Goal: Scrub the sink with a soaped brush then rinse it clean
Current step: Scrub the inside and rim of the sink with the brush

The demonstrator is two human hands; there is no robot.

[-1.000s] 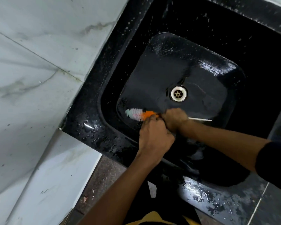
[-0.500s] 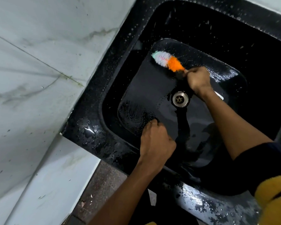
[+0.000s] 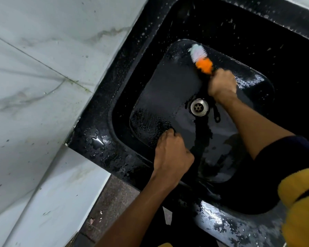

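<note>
A wet black sink (image 3: pixel 100 139) fills the right of the head view, with a metal drain (image 3: pixel 199 107) in its floor. My right hand (image 3: pixel 222 83) grips the handle of a brush (image 3: pixel 201 57) with white and orange bristles. Its bristles touch the far edge of the basin floor, beyond the drain. My left hand (image 3: pixel 172 154) is curled into a fist at the basin's near left corner, knuckles against the inner wall, and I see nothing in it. Soap foam speckles the floor by that hand.
White marble-patterned wall tiles (image 3: pixel 43 77) run along the left of the sink. A strip of brown speckled floor (image 3: pixel 111 207) shows below the sink's front rim. My yellow and dark sleeve (image 3: pixel 300 202) fills the lower right corner.
My right hand has carried the brush from the near left corner across the basin to the far edge, then a little to the right. My left hand has stayed at the near corner.
</note>
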